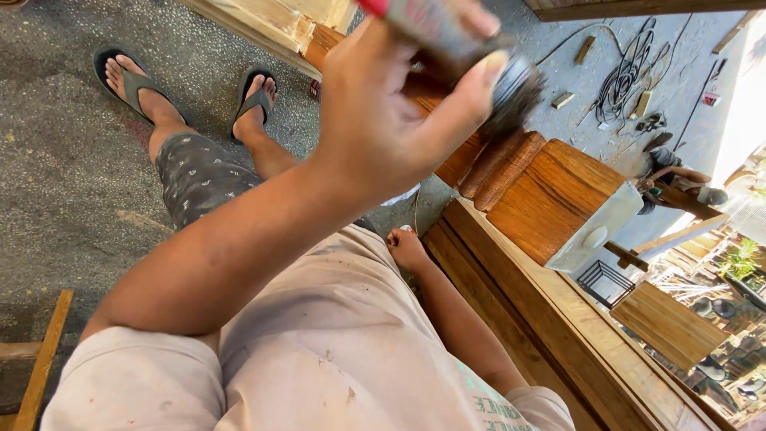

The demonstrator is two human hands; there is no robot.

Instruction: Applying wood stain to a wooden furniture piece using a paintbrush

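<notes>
My left hand (391, 112) is raised close to the camera and grips a paintbrush (447, 32) with a red handle, a grey metal band and dark bristles (515, 96) that point right. Lower down, my right hand (407, 247) rests with curled fingers against the edge of a long wooden beam (542, 319). Just beyond the brush stands a brown, glossy carved wooden block (558, 191). My legs in patterned shorts and flip-flops (132, 80) stretch toward the upper left over grey concrete.
Pale timber boards (271, 24) lie at the top. Coiled black cables (630, 72) and small wood offcuts litter the floor at the upper right. A black wire frame (602, 279) and a plank sit right. Another person (678, 179) crouches far right.
</notes>
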